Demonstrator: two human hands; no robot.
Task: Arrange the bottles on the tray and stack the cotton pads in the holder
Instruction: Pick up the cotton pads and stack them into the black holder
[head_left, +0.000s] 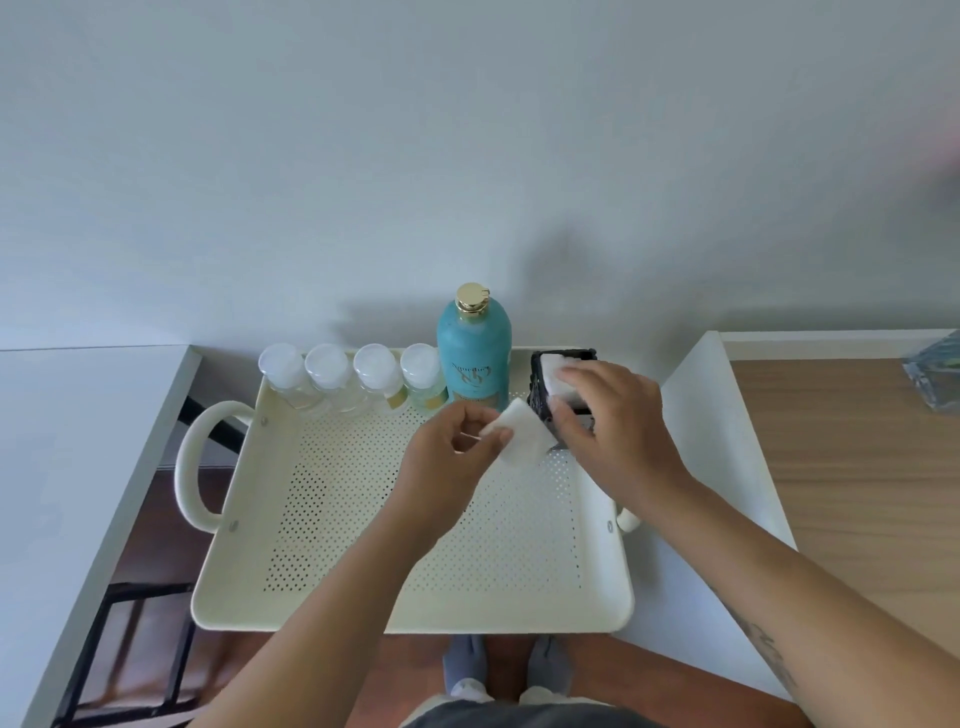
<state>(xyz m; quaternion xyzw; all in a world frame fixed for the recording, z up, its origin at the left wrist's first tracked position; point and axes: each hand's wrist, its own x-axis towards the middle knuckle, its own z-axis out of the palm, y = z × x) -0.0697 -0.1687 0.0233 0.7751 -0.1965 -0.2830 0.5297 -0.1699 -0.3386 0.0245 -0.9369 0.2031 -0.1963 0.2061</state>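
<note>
A cream perforated tray with loop handles holds several small clear bottles in a row along its far edge. A tall teal bottle with a gold cap stands right of them. A black holder sits at the tray's far right corner with white cotton pads in it. My left hand pinches a white cotton pad just in front of the holder. My right hand rests on the holder, fingers pressing the pads inside.
The tray spans a gap between a white table on the left and a white surface on the right. A wooden top lies further right, with a clear glassy object at its far edge. A wall rises behind.
</note>
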